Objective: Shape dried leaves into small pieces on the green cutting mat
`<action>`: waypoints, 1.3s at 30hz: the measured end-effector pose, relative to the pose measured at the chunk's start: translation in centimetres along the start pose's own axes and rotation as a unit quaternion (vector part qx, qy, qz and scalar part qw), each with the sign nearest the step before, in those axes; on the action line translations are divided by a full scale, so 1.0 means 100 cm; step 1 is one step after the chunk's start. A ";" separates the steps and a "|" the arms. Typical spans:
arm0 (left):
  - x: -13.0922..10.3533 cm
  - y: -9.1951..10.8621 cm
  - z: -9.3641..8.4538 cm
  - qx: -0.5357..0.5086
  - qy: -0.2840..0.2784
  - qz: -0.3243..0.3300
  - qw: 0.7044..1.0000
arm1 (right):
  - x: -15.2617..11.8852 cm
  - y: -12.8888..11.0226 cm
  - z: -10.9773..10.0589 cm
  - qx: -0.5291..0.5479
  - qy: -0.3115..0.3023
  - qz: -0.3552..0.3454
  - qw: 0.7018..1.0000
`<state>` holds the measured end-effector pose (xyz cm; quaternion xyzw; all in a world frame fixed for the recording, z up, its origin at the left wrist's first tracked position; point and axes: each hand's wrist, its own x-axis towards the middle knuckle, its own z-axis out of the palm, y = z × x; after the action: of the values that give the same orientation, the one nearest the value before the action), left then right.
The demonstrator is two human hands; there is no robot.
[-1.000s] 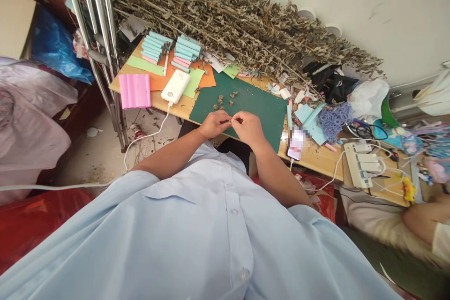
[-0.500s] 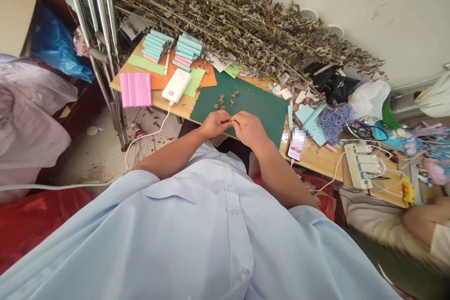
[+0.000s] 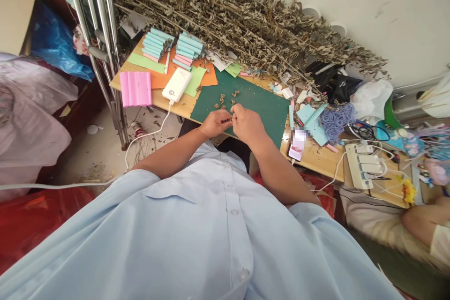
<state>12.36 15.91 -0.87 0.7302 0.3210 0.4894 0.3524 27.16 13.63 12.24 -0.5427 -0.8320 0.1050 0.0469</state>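
Over the near edge of a green mat (image 3: 260, 98), my left hand (image 3: 215, 123) and my right hand (image 3: 248, 124) meet at their fingertips. Both are closed in a pinch. Whatever sits between the fingers is too small and too covered to name. Just beyond the hands, several dried brown leaf clumps (image 3: 222, 98) lie loose on the mat. To the left of the mat a white power bank (image 3: 176, 85) rests on green and orange paper, with a white cable plugged into it.
Dried leafy stalks (image 3: 225, 14) are heaped along the back. Rolled blue paper tubes (image 3: 190, 46) and pink paper (image 3: 135, 89) lie left. Right are a phone (image 3: 297, 144), purple yarn (image 3: 337, 122) and a power strip (image 3: 359, 167). Metal crutches (image 3: 100, 51) lean at the left; another person's arm shows far right.
My right hand has shifted slightly up, its fingers rising over the left fingertips. My left hand stays nearly where it was.
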 end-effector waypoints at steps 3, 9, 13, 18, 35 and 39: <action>-0.001 -0.001 0.000 -0.001 -0.003 -0.003 1.000 | -0.003 0.000 0.001 -0.007 0.001 -0.012 1.000; -0.003 -0.004 0.002 -0.002 0.001 0.008 1.000 | -0.010 0.003 0.003 -0.049 -0.014 -0.027 0.998; -0.002 -0.003 0.001 0.003 -0.002 0.010 1.000 | -0.012 0.003 0.000 -0.074 -0.026 -0.040 0.996; -0.001 -0.001 0.000 0.000 -0.011 0.006 1.000 | -0.006 -0.001 -0.006 -0.086 -0.048 -0.056 0.994; -0.002 0.001 0.000 0.002 0.016 -0.001 1.000 | -0.028 0.028 0.011 0.090 0.050 -0.054 0.993; -0.003 0.000 0.000 -0.004 0.016 0.004 1.000 | -0.036 0.030 0.016 0.089 0.032 -0.055 0.994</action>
<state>12.29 15.68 -1.06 0.7222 0.3213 0.5040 0.3480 30.99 11.31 10.12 -0.4925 -0.8462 0.1586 0.1273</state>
